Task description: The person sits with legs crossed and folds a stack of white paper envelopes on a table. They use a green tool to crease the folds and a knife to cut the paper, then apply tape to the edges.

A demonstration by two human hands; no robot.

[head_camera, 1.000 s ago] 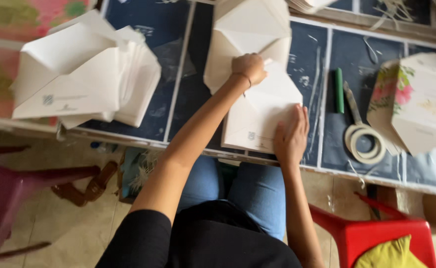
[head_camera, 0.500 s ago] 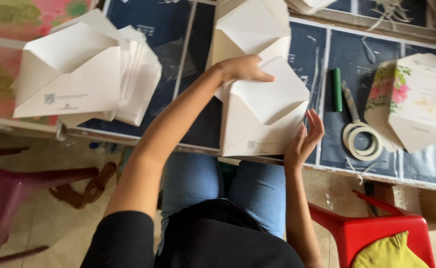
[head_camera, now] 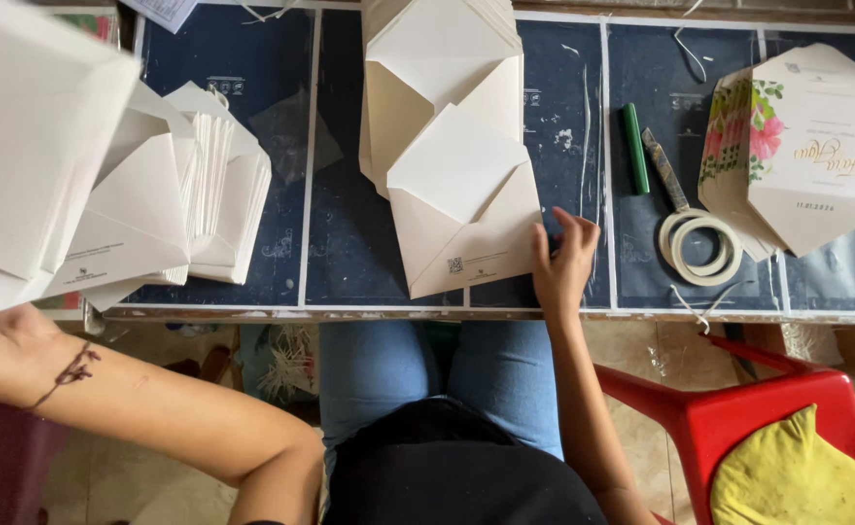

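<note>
We start at the cream paper envelope (head_camera: pixel 461 209) lying flap-open on the dark blue table (head_camera: pixel 563 117), tilted, its pointed flap standing toward the top of the picture. Our right hand (head_camera: pixel 563 262) rests at its lower right corner, fingers loosely spread and touching the edge, not clamped around it. Just behind that envelope sits a thick stack of matching cream envelopes (head_camera: pixel 437 68), flaps open too, so as we judge it, plenty of work remains there.

Swing out to the left: our left hand itself is hidden behind a large cream envelope (head_camera: pixel 29 146) raised close to the camera, only the wrist showing beneath it. It looks like we are holding that envelope up, though we cannot tell the grip. Below it, a fanned pile of white folded envelopes (head_camera: pixel 194 204) leans at the table's left side; by our reading that is the finished lot, and it is already sizeable.

On the right, well apart from the hand, lie a green marker pen (head_camera: pixel 634 148), a white roll of tape (head_camera: pixel 701 245) with a tool handle (head_camera: pixel 664 168) touching it, and a stack of floral printed cards (head_camera: pixel 806 146). A red plastic chair (head_camera: pixel 738 408) with a yellow cushion (head_camera: pixel 797 481) stands beside our knees.
</note>
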